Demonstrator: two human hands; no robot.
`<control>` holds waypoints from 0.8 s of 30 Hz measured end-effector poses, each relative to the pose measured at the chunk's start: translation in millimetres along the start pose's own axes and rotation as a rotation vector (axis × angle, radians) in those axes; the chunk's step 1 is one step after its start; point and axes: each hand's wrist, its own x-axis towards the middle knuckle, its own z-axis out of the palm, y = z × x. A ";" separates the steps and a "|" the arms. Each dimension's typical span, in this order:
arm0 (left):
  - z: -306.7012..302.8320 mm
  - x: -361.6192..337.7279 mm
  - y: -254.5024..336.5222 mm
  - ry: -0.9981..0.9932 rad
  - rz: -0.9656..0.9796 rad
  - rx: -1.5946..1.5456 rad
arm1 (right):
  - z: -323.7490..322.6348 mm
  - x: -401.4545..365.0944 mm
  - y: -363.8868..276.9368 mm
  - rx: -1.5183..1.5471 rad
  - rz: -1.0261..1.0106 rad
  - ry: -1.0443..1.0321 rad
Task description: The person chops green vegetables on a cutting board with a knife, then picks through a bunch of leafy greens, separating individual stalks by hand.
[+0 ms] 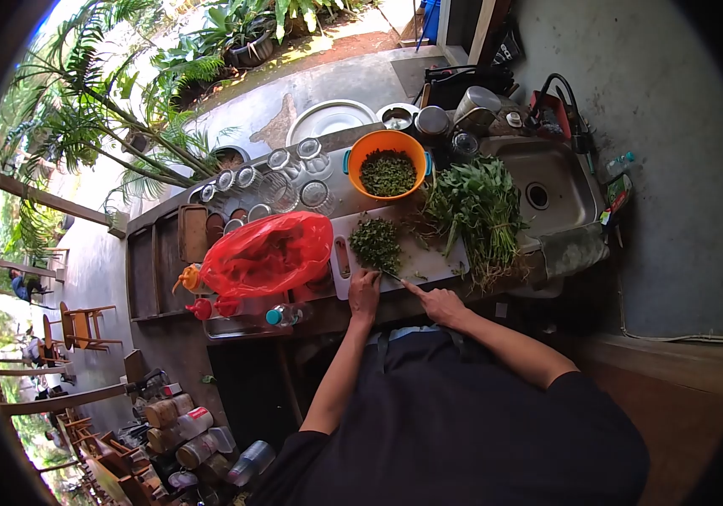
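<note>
My right hand (441, 305) is closed around a knife (396, 277), whose blade points left across the white cutting board (437, 268). Close to the blade, my left hand (365, 289) has its fingers bent together at the near edge of a pile of chopped leafy greens (376, 243), apparently pinching some; the fingertips are partly hidden. To the right, a large bunch of uncut leafy greens (481, 207) lies partly over the board, its roots towards me. Behind the board stands an orange bowl (358, 137) with cut greens inside.
A red plastic bag (264, 253) sits left of the board, with a bottle with a teal cap (288, 315) in front. Several glasses (317, 196) stand at the back left. At the right is a metal sink (576, 190) with a cloth (576, 250) on its near edge.
</note>
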 end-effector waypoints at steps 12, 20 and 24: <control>-0.1 -1.4 -0.4 -0.038 -0.010 0.026 | -3.7 0.4 -25.1 0.046 -0.039 0.113; 3.6 -1.0 -8.0 -0.043 -0.011 -0.043 | -14.1 2.2 -25.2 0.009 -0.045 0.044; 1.8 -0.4 -8.3 -0.052 -0.013 -0.035 | -0.4 8.0 -19.1 0.023 -0.048 0.033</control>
